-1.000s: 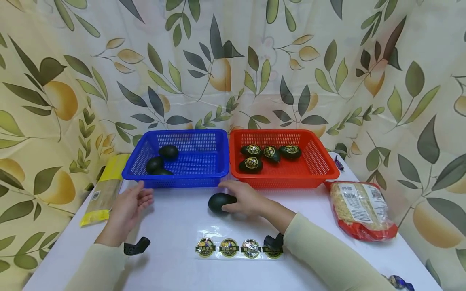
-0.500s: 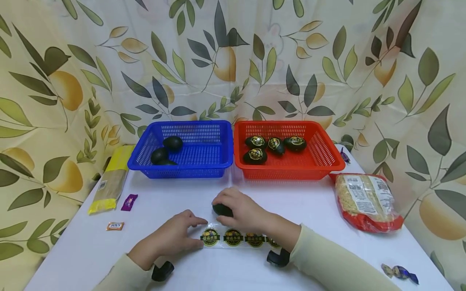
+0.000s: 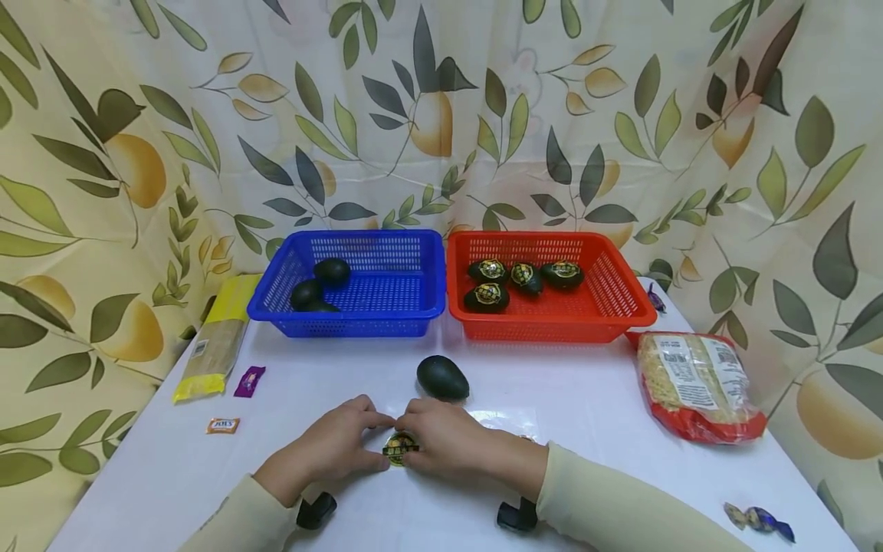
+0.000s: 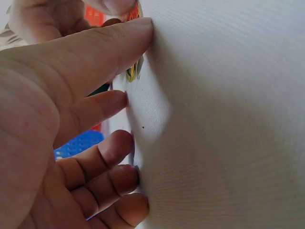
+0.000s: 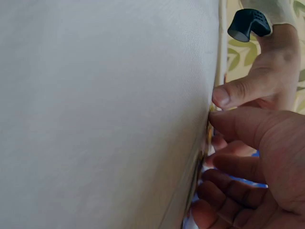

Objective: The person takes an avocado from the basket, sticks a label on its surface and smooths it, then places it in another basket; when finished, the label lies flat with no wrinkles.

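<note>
A dark green avocado [image 3: 442,378] lies on the white table behind my hands, touched by neither. My left hand [image 3: 331,443] rests at the left end of a clear strip of round black-and-gold stickers, its thumb and index finger around the end sticker [image 3: 399,448]. From the other side, my right hand [image 3: 451,441] reaches over the strip, thumb and fingertips touching that same sticker and covering most of the others. In the left wrist view, the left thumb [image 4: 109,45] lies straight against the sheet. The right thumb [image 5: 240,121] touches the strip's edge in the right wrist view.
At the back stand a blue basket [image 3: 372,328] with several plain avocados and a red basket [image 3: 545,330] with several stickered ones. A yellow-ended packet [image 3: 217,345] and wrapped candies [image 3: 249,381] lie left. A red-and-clear bag [image 3: 697,387] and another candy [image 3: 759,521] lie right.
My right hand has set the avocado down behind the strip, let go, and moved to the leftmost sticker. My left hand has come in from the left to the strip's end.
</note>
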A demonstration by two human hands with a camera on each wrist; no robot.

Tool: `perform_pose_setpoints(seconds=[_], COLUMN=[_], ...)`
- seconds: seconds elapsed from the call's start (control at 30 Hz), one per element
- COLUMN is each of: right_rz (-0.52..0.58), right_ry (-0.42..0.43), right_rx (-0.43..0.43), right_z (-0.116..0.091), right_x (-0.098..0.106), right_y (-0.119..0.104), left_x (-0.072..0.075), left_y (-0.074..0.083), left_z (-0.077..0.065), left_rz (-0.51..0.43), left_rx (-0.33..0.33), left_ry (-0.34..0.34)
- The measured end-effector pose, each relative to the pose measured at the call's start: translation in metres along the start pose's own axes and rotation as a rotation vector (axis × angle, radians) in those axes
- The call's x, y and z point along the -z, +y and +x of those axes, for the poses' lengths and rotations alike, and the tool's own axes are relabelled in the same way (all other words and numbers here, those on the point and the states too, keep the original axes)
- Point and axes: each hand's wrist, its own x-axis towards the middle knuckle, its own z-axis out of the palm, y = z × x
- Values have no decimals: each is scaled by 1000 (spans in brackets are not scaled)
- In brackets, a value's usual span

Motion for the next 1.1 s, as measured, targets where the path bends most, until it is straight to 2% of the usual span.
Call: perform_pose_setpoints(seconds=[0.17,0.4,0.57,0.7,0.9,1.0,1.1], right_rz=[58,207,271,394,547,589,620], right_ry=[-53,-114,-68,-27,51,100,133], right_rx=[-32,-115,-55,-13,-93,-139,-163], right_z=[8,13,10,1,-13,-17,-21], right_x=[-5,-3,-1,9,33,41,47], right_y=[4,4,8,14,26,33,39], left_x=[-2,-3,-4,-3,1,5,8], left_y=[-2,-3,-3,-2,0,6,17], left_z=[2,3,3,2,1,4,10], left_rz=[-22,-24,-31,-31,-42,-148,-330], left_rx=[5,12,4,-4,1,3,2], left_ry=[1,-18,-14,-6,-24,14,103])
